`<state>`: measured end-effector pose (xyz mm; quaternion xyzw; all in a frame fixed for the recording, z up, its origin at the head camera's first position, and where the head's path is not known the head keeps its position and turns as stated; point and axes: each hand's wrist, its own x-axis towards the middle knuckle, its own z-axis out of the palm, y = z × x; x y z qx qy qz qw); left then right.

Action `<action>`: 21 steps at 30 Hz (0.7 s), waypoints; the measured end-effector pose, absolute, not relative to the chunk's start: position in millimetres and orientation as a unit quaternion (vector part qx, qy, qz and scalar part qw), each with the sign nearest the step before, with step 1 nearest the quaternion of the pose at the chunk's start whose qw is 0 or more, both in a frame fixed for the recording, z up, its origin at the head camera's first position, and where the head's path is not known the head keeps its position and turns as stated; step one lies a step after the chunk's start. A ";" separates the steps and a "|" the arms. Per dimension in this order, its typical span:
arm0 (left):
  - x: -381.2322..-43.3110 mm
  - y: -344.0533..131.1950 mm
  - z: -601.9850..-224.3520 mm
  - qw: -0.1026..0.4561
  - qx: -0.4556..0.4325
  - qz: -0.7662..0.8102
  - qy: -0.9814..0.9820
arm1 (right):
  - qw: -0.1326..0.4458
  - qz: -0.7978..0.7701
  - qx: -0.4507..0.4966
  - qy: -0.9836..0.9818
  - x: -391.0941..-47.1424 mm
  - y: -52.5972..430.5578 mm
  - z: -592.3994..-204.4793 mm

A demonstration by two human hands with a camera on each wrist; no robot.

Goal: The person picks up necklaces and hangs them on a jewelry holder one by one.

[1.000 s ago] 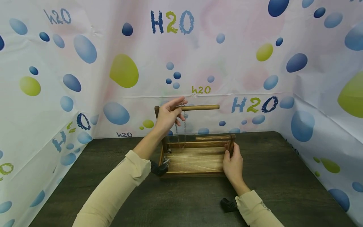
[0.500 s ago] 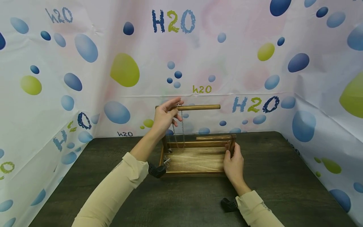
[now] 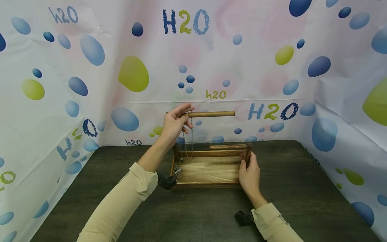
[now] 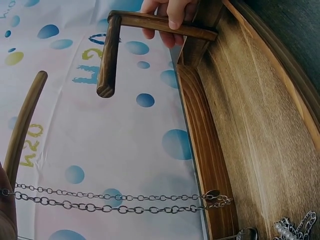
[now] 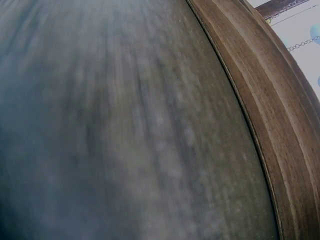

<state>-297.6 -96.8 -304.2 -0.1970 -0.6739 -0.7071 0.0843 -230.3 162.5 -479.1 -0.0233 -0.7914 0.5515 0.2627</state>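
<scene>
A wooden jewelry stand (image 3: 208, 169) has a shallow tray base, a tall upper bar (image 3: 214, 114) and a shorter lower bar (image 3: 228, 147). At the upper bar's left part, my left hand (image 3: 173, 123) pinches a silver chain necklace (image 3: 192, 134), which loops over the bar there. The two strands hang down toward the tray; a small oval pendant (image 4: 212, 193) shows in the left wrist view. My right hand (image 3: 250, 173) grips the short post at the stand's right end, with its fingers (image 4: 176, 15) wrapped round it. The right wrist view shows the tray's wooden side (image 5: 265, 100).
In the tray's left end lies jewelry with silver chain and pearly beads (image 4: 286, 230), beside a round metallic piece (image 4: 247, 234). The stand rests on a dark wood-grain table (image 3: 193, 215). A white backdrop (image 3: 242, 67) with blue and green drops rises behind and at both sides.
My left hand has slid a little left along the upper bar, and the hanging necklace has shifted left with it. The right hand keeps its grip on the stand.
</scene>
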 end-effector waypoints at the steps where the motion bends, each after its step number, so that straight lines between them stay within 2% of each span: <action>1: -297.3 -96.6 -304.5 0.082 -0.196 -0.708 -0.673 | 0.262 0.552 -0.023 -0.791 -230.0 162.3 -479.2; 21: -294.3 -96.4 -304.2 0.081 -0.181 -0.707 -0.678 | 0.270 0.549 -0.018 -0.791 -231.6 162.6 -476.8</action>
